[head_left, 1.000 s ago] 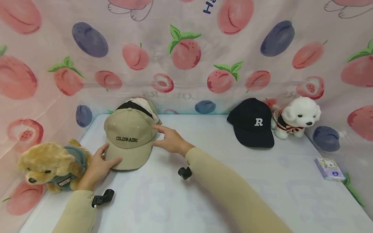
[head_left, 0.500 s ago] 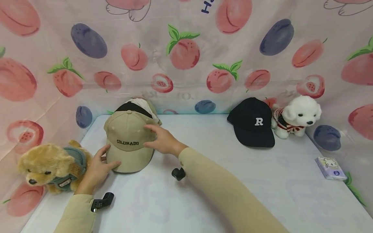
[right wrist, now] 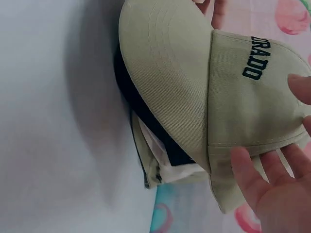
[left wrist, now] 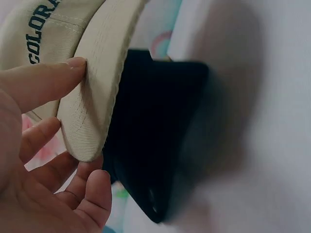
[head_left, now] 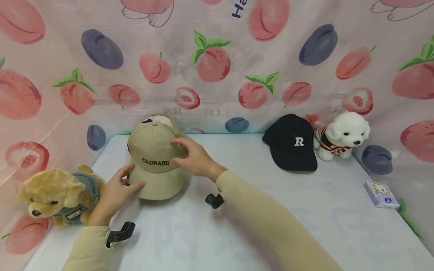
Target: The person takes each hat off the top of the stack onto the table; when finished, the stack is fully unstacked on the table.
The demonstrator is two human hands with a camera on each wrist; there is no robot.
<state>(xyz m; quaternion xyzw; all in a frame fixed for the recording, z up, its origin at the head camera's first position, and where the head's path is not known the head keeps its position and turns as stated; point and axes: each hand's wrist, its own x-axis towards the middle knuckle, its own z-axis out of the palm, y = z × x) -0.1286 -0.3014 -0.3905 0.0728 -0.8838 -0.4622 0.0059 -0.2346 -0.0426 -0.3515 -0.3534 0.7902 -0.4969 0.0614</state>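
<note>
A beige baseball cap (head_left: 152, 145) with COLORADO lettering is held between my two hands at the left of the table. My left hand (head_left: 116, 190) pinches the side of its brim, thumb on top and fingertips at the edge. On the other side, my right hand (head_left: 198, 158) grips the crown, with the thumb on the front and fingers along the lower edge. Under the beige cap, a dark cap (left wrist: 150, 116) shows in the left wrist view. Part of a white and beige cap (right wrist: 187, 171) sticks out behind; the rest of both is hidden.
A tan plush dog (head_left: 57, 195) in a blue-green vest sits left of my left hand. Towards the right stand a black cap (head_left: 289, 143) with a white R and a white plush dog (head_left: 349, 131). A tissue pack (head_left: 381, 194) lies near the table's right edge.
The beige cap has shifted right and now covers more of the dark cap behind it. My right hand first moved left onto the crown, then back right with the cap.
</note>
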